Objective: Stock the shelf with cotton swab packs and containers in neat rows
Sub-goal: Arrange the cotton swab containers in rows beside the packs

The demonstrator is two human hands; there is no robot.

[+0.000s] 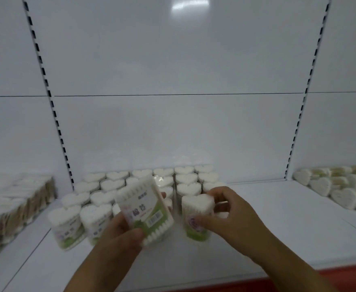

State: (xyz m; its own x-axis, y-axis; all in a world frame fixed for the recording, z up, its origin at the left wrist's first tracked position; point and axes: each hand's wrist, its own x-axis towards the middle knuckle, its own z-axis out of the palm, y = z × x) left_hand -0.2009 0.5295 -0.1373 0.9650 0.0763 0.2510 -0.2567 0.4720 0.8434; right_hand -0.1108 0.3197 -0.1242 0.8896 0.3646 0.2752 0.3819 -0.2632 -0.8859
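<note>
Two hands in view, forearms cut off at the bottom edge. Left hand [118, 234] grips a tilted container [144, 213] of cotton swabs, thumb on its lower front corner, fingers hidden behind it. It is held off the shelf [289, 228] with the label towards the camera: green print, barcode, text too blurred to read. Swab tips show along its lower right edge; its outline is hard to make out.

Right hand [236, 216] is curled round an upright container [197, 216], heart-shaped top, standing on the shelf just right of the tilted one. The thumb presses its front label and the fingers wrap the far side, partly hidden.

Behind both stand rows of heart-shaped containers [109, 182], tops touching, reaching the back panel [173, 81]. The middle rows are blocked by the tilted container. Two front-left ones show green labels, blurred.

Far left: wrapped packs [14, 203] of wooden-stick swabs, cut by the frame edge, smeared. Far right: side-lying containers [341, 186], heart faces towards the camera, also cropped and soft.

Slotted uprights [46, 91] flank the bay. A red strip [352, 272] runs under the shelf front at the lower right.
</note>
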